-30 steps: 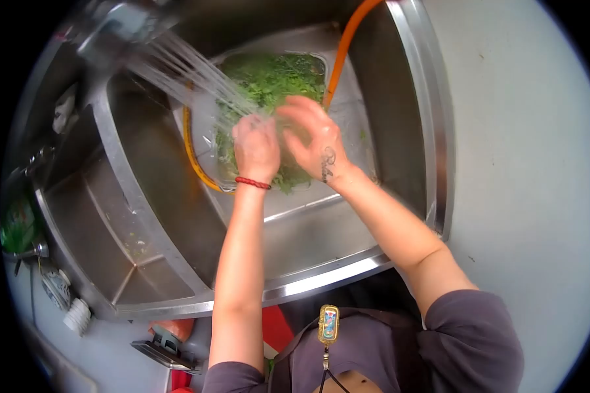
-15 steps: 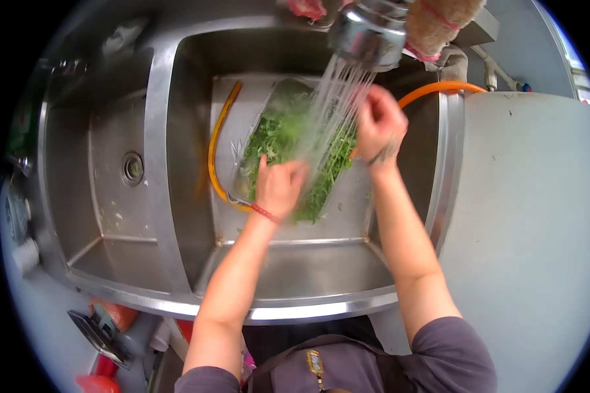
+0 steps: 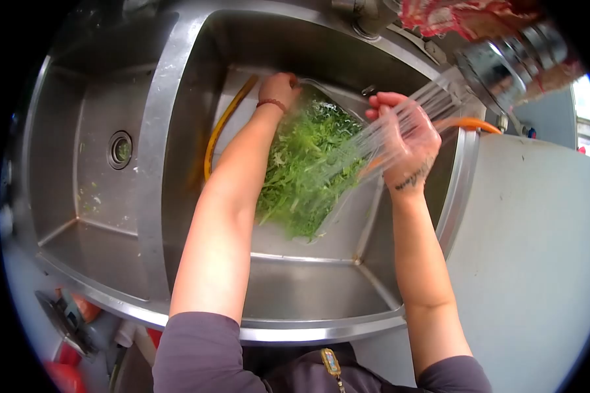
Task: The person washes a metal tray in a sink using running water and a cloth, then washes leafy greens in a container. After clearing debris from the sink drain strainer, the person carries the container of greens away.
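Leafy greens (image 3: 311,160) fill a clear container (image 3: 333,97) in the right sink basin, and water stands among the leaves at its far end. My left hand (image 3: 280,90) is closed at the container's far left corner, its fingertips partly hidden. To the right of the greens, my right hand (image 3: 410,134) is held in the spray with loosely bent fingers, apart from each other and with nothing visible in them. The metal faucet head (image 3: 508,65) at the upper right sends streams of water across this hand onto the greens.
A yellow hose (image 3: 224,128) lies left of the container, and an orange hose (image 3: 469,123) crosses the sink's right rim. The left basin (image 3: 105,196) has a drain (image 3: 120,150) and small green scraps. A pale countertop (image 3: 531,249) adjoins on the right.
My left hand has gone from over the greens to the container's far left corner. My right hand now lies in the spray. The view has shifted, with the faucet head further right.
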The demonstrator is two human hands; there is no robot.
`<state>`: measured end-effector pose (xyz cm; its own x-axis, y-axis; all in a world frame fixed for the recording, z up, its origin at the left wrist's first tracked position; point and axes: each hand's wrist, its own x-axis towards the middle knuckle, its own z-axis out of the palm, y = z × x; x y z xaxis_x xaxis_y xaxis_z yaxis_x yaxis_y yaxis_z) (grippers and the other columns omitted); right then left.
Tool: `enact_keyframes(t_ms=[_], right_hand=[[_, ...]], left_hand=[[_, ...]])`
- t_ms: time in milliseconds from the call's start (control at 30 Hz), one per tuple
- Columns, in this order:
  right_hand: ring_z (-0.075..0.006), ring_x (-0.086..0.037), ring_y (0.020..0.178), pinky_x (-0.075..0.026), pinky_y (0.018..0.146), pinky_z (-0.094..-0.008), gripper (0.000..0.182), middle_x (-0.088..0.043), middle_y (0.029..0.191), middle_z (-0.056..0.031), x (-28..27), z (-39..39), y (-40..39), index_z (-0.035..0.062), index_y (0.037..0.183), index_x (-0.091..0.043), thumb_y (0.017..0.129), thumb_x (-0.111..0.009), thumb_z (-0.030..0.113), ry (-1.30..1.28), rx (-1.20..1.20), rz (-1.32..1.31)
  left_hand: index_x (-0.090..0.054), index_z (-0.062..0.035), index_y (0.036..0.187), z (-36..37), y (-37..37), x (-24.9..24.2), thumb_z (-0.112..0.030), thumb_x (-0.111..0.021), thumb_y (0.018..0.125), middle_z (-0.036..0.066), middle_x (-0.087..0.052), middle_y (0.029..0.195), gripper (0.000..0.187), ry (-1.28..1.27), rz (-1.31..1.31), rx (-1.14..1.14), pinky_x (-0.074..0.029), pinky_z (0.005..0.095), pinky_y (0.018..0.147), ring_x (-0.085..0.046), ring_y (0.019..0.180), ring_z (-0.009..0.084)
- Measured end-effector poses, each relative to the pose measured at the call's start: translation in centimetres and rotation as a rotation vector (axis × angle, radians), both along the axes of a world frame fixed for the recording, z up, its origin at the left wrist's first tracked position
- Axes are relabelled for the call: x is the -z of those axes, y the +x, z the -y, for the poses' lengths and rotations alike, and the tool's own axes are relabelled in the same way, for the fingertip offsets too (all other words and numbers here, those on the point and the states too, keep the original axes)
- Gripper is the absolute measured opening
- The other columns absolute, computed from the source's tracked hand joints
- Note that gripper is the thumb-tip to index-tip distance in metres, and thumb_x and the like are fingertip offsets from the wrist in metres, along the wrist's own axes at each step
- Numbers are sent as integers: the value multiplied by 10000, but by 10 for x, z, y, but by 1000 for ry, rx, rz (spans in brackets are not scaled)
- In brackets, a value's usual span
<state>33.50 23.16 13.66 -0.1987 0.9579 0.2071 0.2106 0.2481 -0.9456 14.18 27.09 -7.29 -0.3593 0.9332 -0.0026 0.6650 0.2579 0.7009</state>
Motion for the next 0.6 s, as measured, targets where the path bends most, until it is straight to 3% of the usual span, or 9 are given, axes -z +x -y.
enact_keyframes(t_ms=[133, 200, 233, 300, 367, 467, 500, 567, 600], right_hand=[[-78, -588, 726, -461, 652, -201, 145, -653, 814, -44, 0, 11, 16, -13, 913, -642, 796, -557, -3, -62, 6, 70], [-109, -603, 779, -470, 702, -224, 148, -651, 847, -72, 13, 19, 30, -32, 937, -624, 816, -548, 6, -83, -2, 138], [-140, -617, 832, -479, 751, -247, 156, -650, 879, -100, 15, 21, 33, -51, 962, -607, 837, -539, 14, -93, -14, 209], [-138, -614, 831, -475, 765, -246, 159, -648, 867, -89, 10, 19, 28, -46, 969, -606, 838, -544, 19, -128, 5, 218], [-143, -611, 813, -476, 762, -255, 169, -643, 872, -87, 15, 6, 27, -42, 984, -605, 835, -551, 18, -68, 79, 123], [-149, -610, 803, -483, 750, -259, 185, -636, 919, -103, 23, -22, 26, -44, 1020, -593, 849, -539, 2, -70, 62, 65], [-146, -610, 798, -485, 739, -253, 187, -637, 922, -105, 25, -27, 20, -40, 1029, -591, 855, -538, 7, -55, 51, 40], [-138, -602, 799, -484, 722, -251, 178, -638, 890, -96, -1, -21, -6, -42, 1001, -603, 839, -575, 25, -170, 10, -63], [-164, -609, 809, -497, 747, -271, 212, -624, 940, -113, 2, -22, -11, -33, 1048, -582, 842, -561, 11, -163, -18, -88]], left_hand=[[-681, -104, 945, 0, -2, 22, -223, -691, 706, 128, -655, 918, 267, 41, 292, -170, -492, 349, 743, -627, 837, 271], [-694, -62, 862, 2, -16, 26, -229, -712, 698, 132, -667, 826, 235, 72, 1070, -536, -497, 322, 678, -643, 737, 220], [-694, -62, 862, 6, -21, 19, -229, -712, 698, 132, -667, 826, 235, 72, 1061, -535, -497, 322, 678, -643, 737, 220], [-691, -22, 775, 21, -27, -13, -225, -737, 697, 122, -667, 722, 222, 2, 493, -448, -489, 289, 625, -634, 654, 159], [-684, -21, 798, 59, -12, -103, -144, -701, 764, 11, -633, 660, 129, 103, 444, -269, -430, 213, 549, -536, 568, 61], [-680, -8, 825, 143, -16, -209, -139, -669, 808, 28, -644, 713, 132, 215, 493, -221, -432, 201, 558, -551, 603, 73], [-679, 1, 845, 177, -24, -237, -125, -646, 830, 45, -653, 755, 131, 260, 542, -238, -439, 199, 567, -562, 621, 81], [-678, 10, 890, 243, -46, -286, -77, -590, 866, 80, -659, 852, 126, 391, 400, -443, -468, 201, 564, -603, 665, 96], [-650, 10, 1002, 280, -64, -300, -111, -539, 905, 97, -645, 900, 191, 398, 303, -556, -479, 204, 593, -591, 684, 95]])
